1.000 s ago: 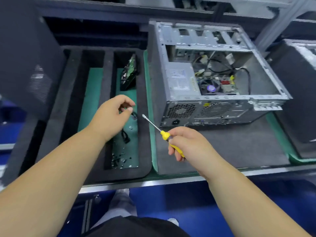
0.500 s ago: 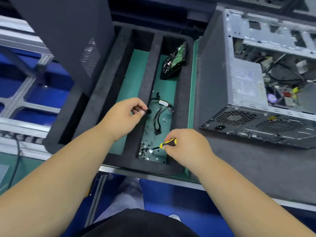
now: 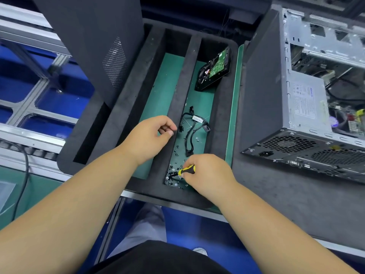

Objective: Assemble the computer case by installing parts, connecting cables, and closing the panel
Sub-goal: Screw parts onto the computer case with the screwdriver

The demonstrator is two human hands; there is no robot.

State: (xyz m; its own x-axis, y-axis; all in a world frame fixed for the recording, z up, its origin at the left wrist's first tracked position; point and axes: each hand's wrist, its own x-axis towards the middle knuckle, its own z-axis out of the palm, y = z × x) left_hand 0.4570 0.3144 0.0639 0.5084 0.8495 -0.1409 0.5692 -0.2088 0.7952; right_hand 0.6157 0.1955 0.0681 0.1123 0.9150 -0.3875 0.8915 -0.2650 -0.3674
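The open case (image 3: 308,99) lies on the counter (image 3: 276,204) at three o'clock, a dark side panel (image 3: 92,42) stands at eleven, and the foam tray (image 3: 126,107) between them holds a drive (image 3: 214,70) at twelve, black cables (image 3: 192,133) at centre and loose screws (image 3: 174,175) at its near end. The right hand (image 3: 207,175), forearm reaching in from five o'clock, curls its grip round a yellow screwdriver (image 3: 186,171) whose tip points down among the screws. The left hand (image 3: 148,137), forearm from seven o'clock, hovers knuckles-up over the tray divider, fingers curled toward the thumb; whether its grip holds anything I cannot tell.
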